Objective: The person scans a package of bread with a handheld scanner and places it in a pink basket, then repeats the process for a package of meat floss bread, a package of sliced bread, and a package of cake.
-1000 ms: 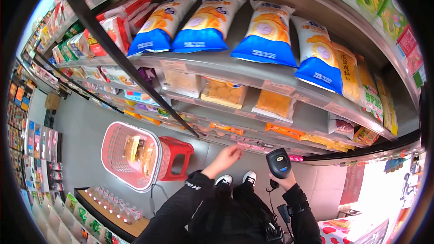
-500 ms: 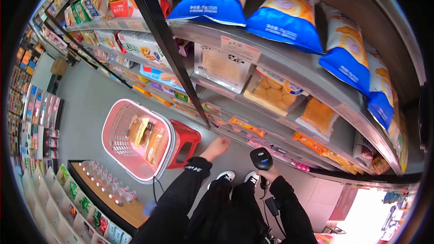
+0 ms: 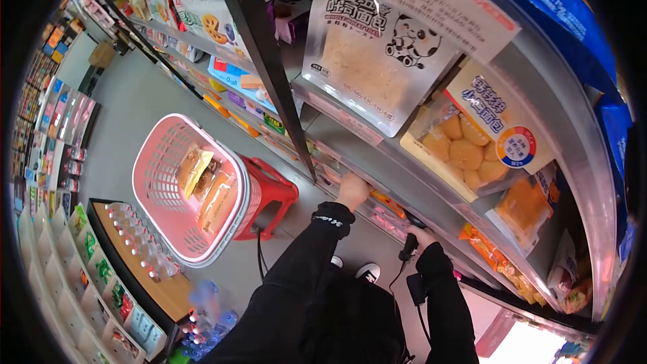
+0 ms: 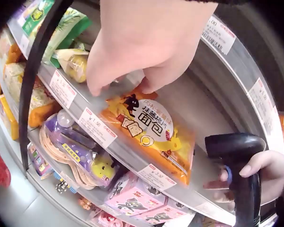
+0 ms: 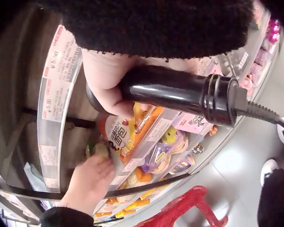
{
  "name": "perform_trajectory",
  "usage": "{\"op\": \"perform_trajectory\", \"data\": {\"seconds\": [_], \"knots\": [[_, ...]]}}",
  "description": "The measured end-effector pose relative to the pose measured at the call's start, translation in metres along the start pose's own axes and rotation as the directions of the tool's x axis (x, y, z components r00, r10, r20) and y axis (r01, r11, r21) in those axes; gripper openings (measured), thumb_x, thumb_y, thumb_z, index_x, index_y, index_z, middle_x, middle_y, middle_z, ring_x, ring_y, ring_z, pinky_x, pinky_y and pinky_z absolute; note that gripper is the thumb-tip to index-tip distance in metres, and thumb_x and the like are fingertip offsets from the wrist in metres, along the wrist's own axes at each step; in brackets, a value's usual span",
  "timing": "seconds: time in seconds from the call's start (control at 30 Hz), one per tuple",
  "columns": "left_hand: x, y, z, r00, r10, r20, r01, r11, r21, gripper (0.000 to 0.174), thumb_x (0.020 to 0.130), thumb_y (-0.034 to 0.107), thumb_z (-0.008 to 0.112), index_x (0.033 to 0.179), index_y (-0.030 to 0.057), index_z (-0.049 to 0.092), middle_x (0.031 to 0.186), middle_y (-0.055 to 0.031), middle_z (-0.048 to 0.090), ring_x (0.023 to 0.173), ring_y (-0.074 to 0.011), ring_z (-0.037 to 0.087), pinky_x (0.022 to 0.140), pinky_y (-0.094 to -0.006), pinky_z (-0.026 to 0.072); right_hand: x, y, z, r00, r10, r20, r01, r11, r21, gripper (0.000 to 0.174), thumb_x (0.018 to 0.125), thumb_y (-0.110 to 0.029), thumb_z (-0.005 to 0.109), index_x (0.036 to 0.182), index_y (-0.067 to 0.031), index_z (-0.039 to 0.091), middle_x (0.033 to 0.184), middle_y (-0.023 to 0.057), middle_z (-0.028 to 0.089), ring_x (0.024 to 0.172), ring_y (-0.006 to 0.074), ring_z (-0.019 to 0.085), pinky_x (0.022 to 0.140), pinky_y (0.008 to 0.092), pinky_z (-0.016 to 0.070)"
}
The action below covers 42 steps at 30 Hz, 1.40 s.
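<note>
My left hand [image 3: 354, 190] reaches into a lower shelf. In the left wrist view this hand [image 4: 149, 45] is over the upper end of an orange bread packet [image 4: 154, 127], thumb and fingertips apart; whether they touch it is unclear. The packet [image 5: 124, 135] lies on the shelf beside the left hand [image 5: 89, 182] in the right wrist view. My right hand [image 3: 422, 237] grips a black handheld scanner [image 4: 234, 146] by its handle. Fingers of the right hand [image 5: 109, 82] wrap around the handle [image 5: 170, 90], from which a coiled cable runs.
A pink basket [image 3: 148, 195] holding bread packets rests on a red stool [image 3: 273, 192] at left. Bagged breads [image 3: 377, 54] fill the upper shelf, close to the head. A black shelf post [image 3: 259, 47] stands left of the hands. Bottles [image 3: 135, 236] are at lower left.
My left hand has moved from above the floor forward to the low shelf. The right hand has lowered and turned the scanner toward that shelf. The head view has come closer to the shelves.
</note>
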<state>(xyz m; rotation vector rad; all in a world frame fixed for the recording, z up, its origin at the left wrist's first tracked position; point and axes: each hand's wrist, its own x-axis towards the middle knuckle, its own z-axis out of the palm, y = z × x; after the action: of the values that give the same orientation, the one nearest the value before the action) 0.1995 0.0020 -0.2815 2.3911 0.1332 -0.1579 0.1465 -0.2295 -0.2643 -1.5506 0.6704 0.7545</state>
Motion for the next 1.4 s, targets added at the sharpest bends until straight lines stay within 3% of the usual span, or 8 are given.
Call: {"op": "perform_trajectory", "data": {"seconds": [0.37, 0.47, 0.53, 0.67, 0.77, 0.9, 1.2, 1.4], "knots": [[0.011, -0.001, 0.001, 0.957, -0.213, 0.199, 0.264, 0.922, -0.282, 0.041, 0.053, 0.013, 0.066, 0.093, 0.0095, 0.056, 0.089, -0.0113, 0.057, 0.082, -0.0250, 0.055, 0.068, -0.0305, 0.0454, 0.023, -0.003, 0.010, 0.993, -0.025, 0.114, 0.013, 0.994, 0.108, 0.024, 0.056, -0.010, 0.067, 0.077, -0.0094, 0.055, 0.074, -0.0004, 0.050, 0.073, 0.0130, 0.046, 0.063, 0.0257, 0.0357], [0.012, -0.001, 0.008, 0.988, -0.111, 0.106, 0.113, 0.993, -0.014, 0.038, 0.055, 0.012, 0.064, 0.092, 0.0089, 0.057, 0.086, -0.0109, 0.058, 0.080, -0.0237, 0.057, 0.066, -0.0301, 0.0458, 0.018, -0.005, 0.006, 0.993, 0.039, 0.107, -0.047, 0.996, 0.072, 0.021, 0.058, -0.011, 0.066, 0.076, -0.0085, 0.055, 0.071, -0.0002, 0.050, 0.070, 0.0133, 0.047, 0.063, 0.0254, 0.0362], [0.013, -0.003, 0.017, 0.981, -0.033, -0.189, -0.038, 0.932, -0.361, 0.033, 0.059, 0.015, 0.061, 0.092, 0.0083, 0.056, 0.083, -0.0108, 0.059, 0.077, -0.0235, 0.057, 0.065, -0.0306, 0.0455, 0.007, -0.007, 0.004, 0.989, -0.113, 0.099, 0.100, 0.987, 0.128, 0.023, 0.066, -0.007, 0.061, 0.088, -0.0019, 0.056, 0.075, 0.0037, 0.054, 0.070, 0.0144, 0.053, 0.062, 0.0237, 0.0424], [0.008, 0.003, -0.003, 0.989, -0.074, 0.130, 0.117, 0.924, -0.363, 0.030, 0.064, 0.019, 0.057, 0.091, 0.0063, 0.056, 0.082, -0.0135, 0.058, 0.077, -0.0271, 0.056, 0.064, -0.0322, 0.0448, -0.024, -0.018, 0.001, 0.986, -0.106, 0.128, 0.082, 0.980, 0.179, 0.016, 0.063, -0.010, 0.063, 0.076, -0.0061, 0.056, 0.070, 0.0019, 0.053, 0.068, 0.0132, 0.050, 0.062, 0.0255, 0.0376], [-0.009, 0.001, -0.008, 0.972, 0.235, 0.028, -0.232, 0.969, -0.083, 0.027, 0.067, 0.023, 0.054, 0.087, 0.0039, 0.056, 0.077, -0.0163, 0.057, 0.074, -0.0309, 0.055, 0.063, -0.0340, 0.0442, -0.044, -0.011, -0.008, 0.964, -0.135, 0.230, 0.135, 0.991, 0.016, 0.017, 0.064, -0.010, 0.061, 0.079, -0.0038, 0.055, 0.067, 0.0027, 0.052, 0.066, 0.0136, 0.051, 0.060, 0.0248, 0.0391], [-0.067, 0.013, -0.033, 0.969, -0.085, 0.232, 0.150, 0.948, -0.279, 0.025, 0.071, 0.024, 0.052, 0.076, 0.0003, 0.052, 0.068, -0.0175, 0.054, 0.065, -0.0328, 0.053, 0.057, -0.0368, 0.0411, -0.074, 0.003, -0.016, 0.931, -0.043, 0.363, 0.100, 0.985, -0.140, 0.036, 0.060, -0.009, 0.065, 0.095, -0.0050, 0.054, 0.079, 0.0029, 0.055, 0.071, 0.0114, 0.051, 0.066, 0.0245, 0.0405], [-0.189, 0.015, -0.088, 0.959, -0.162, 0.234, 0.283, 0.647, -0.708, 0.021, 0.076, 0.018, 0.058, 0.068, 0.0029, 0.045, 0.061, 0.0029, 0.038, 0.059, -0.0062, 0.034, 0.051, -0.0225, 0.0315, -0.162, 0.014, 0.001, 0.870, 0.043, 0.491, 0.180, 0.899, -0.399, 0.043, 0.061, -0.013, 0.067, 0.100, -0.0027, 0.051, 0.090, 0.0061, 0.057, 0.084, 0.0154, 0.051, 0.080, 0.0280, 0.0390], [-0.232, 0.054, -0.149, 0.952, -0.143, 0.272, 0.305, 0.334, -0.892, 0.024, 0.071, 0.007, 0.061, 0.087, 0.0039, 0.043, 0.077, 0.0000, 0.047, 0.075, -0.0074, 0.047, 0.066, -0.0217, 0.0390, -0.250, -0.013, 0.014, 0.689, -0.447, 0.570, 0.680, 0.671, -0.297, 0.051, 0.061, -0.016, 0.067, 0.106, -0.0030, 0.048, 0.104, 0.0158, 0.050, 0.096, 0.0268, 0.049, 0.083, 0.0331, 0.0377]]}}
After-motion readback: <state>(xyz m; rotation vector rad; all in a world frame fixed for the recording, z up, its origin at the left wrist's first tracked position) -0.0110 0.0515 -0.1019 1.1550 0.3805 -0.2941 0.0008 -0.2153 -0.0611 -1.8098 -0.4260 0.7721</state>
